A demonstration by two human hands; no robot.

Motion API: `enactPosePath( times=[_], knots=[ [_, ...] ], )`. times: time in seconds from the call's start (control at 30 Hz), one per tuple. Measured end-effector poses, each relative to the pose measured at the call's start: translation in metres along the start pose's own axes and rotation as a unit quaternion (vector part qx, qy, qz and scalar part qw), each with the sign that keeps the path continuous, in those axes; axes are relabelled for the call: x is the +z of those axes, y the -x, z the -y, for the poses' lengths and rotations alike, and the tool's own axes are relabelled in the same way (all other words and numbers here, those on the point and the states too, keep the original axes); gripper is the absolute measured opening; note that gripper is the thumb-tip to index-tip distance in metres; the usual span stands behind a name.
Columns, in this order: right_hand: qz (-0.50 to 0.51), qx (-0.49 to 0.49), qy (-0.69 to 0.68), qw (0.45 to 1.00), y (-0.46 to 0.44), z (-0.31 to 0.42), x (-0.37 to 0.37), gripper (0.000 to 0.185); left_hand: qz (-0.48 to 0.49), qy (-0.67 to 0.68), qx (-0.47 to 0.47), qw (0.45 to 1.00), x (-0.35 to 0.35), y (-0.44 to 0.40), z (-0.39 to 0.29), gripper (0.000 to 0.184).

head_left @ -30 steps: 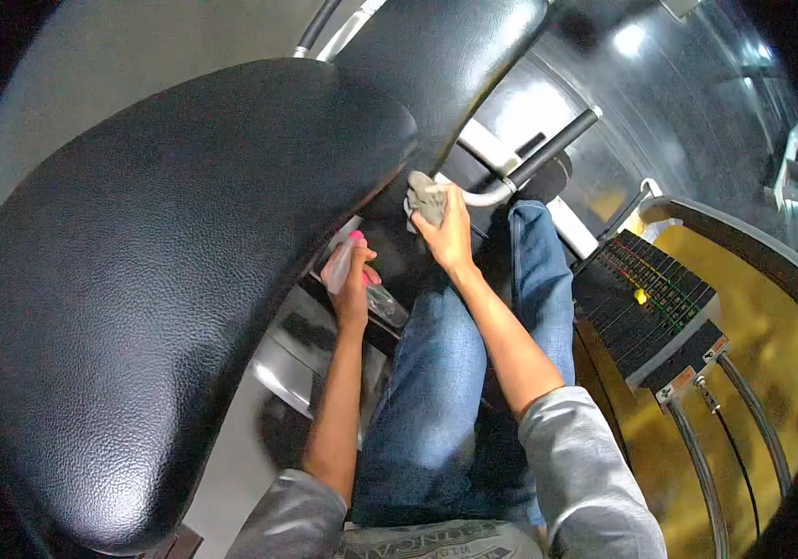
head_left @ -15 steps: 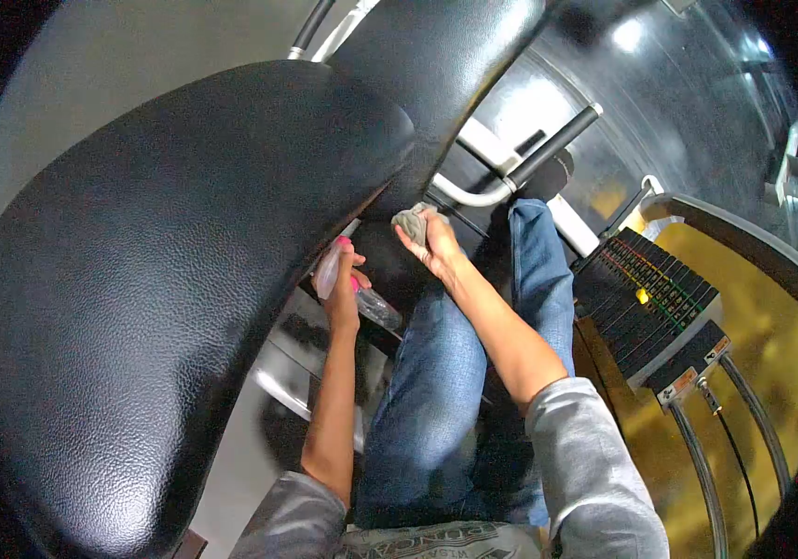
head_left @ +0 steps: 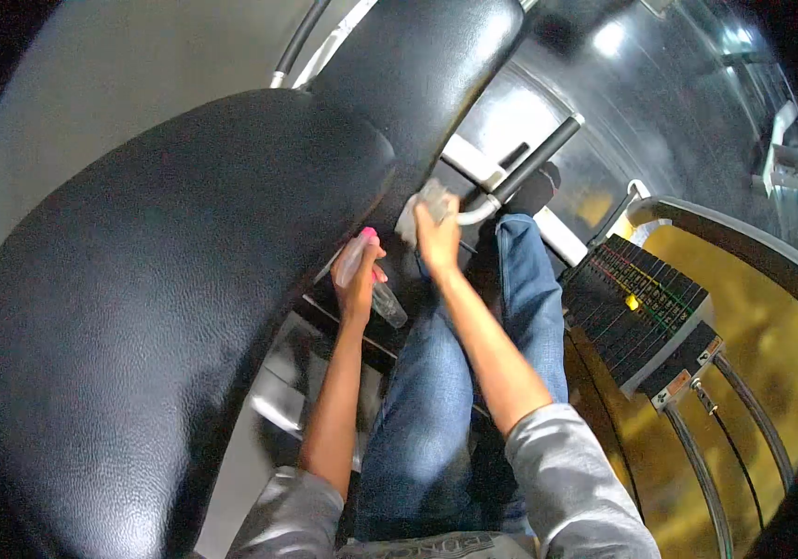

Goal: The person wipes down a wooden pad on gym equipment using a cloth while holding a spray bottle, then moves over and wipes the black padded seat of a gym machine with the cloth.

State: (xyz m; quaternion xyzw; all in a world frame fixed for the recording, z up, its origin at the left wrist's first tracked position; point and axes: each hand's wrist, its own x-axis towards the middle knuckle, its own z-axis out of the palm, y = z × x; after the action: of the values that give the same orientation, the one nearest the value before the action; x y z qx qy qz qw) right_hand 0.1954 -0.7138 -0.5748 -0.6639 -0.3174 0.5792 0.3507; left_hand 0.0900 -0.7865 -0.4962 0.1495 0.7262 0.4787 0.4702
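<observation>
My left hand [head_left: 355, 287] is wrapped round a clear spray bottle [head_left: 388, 306] with a pink trigger head, tilted beside the edge of the large black seat pad [head_left: 156, 270]. In my right hand [head_left: 439, 246] is a crumpled greyish cloth [head_left: 407, 224], partly hidden by the fingers. This cloth lies against the side of the narrower black pad [head_left: 417, 84], close to where the two pads meet. Both hands are in front of my knees, the right one farther forward than the left.
A white bent bar with a black grip [head_left: 538, 160] stands just right of my right hand. Farther right is a weight stack [head_left: 641, 307] with a yellow pin and metal guide rods. Another black handle [head_left: 300, 42] rises behind the pads. My jeans-clad legs [head_left: 422, 401] fill the lower middle.
My right hand has turned over and moved slightly up, bringing the cloth onto the narrower pad's side. My left hand keeps the bottle, now a little farther right. The view has shifted slightly.
</observation>
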Motion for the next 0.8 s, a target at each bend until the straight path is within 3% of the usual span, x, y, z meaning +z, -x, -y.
enactPosePath(
  times=[0.13,0.2,0.33,0.37,0.47,0.53,0.63,0.67,0.8],
  knots=[
    [0.020,0.021,0.076,0.997,0.019,0.008,-0.004,0.046,0.059,-0.054,0.030,0.996,0.005,-0.017,0.009,0.035],
    [0.030,-0.010,0.018,0.999,-0.005,0.012,-0.006,0.041,0.070,-0.072,0.015,0.995,0.007,-0.024,0.012,0.035],
    [-0.059,-0.091,-0.011,0.994,-0.043,0.059,-0.011,0.028,0.107,-0.092,-0.005,0.990,0.011,-0.030,0.014,0.035],
    [-0.063,-0.107,-0.002,0.992,-0.051,0.070,-0.013,0.027,0.116,-0.088,0.082,0.986,0.012,-0.037,0.023,0.031],
    [-0.070,-0.173,0.023,0.982,-0.051,0.076,-0.016,0.030,0.126,-0.050,0.004,0.991,0.018,-0.046,0.019,0.034],
    [-0.023,-0.280,0.173,0.944,-0.036,0.067,-0.024,0.037,0.104,-0.018,-0.019,0.994,0.024,-0.049,0.020,0.036],
    [0.157,-0.315,0.241,0.904,-0.016,0.059,-0.033,0.047,0.091,0.030,-0.037,0.995,0.023,-0.052,0.029,0.039],
    [0.191,-0.344,0.309,0.866,-0.020,0.054,-0.034,0.046,0.098,0.045,-0.031,0.994,0.021,-0.053,0.032,0.041],
    [0.247,-0.392,0.409,0.786,-0.042,0.085,-0.039,0.041,0.097,0.027,-0.040,0.994,0.024,-0.055,0.030,0.039]
  ],
)
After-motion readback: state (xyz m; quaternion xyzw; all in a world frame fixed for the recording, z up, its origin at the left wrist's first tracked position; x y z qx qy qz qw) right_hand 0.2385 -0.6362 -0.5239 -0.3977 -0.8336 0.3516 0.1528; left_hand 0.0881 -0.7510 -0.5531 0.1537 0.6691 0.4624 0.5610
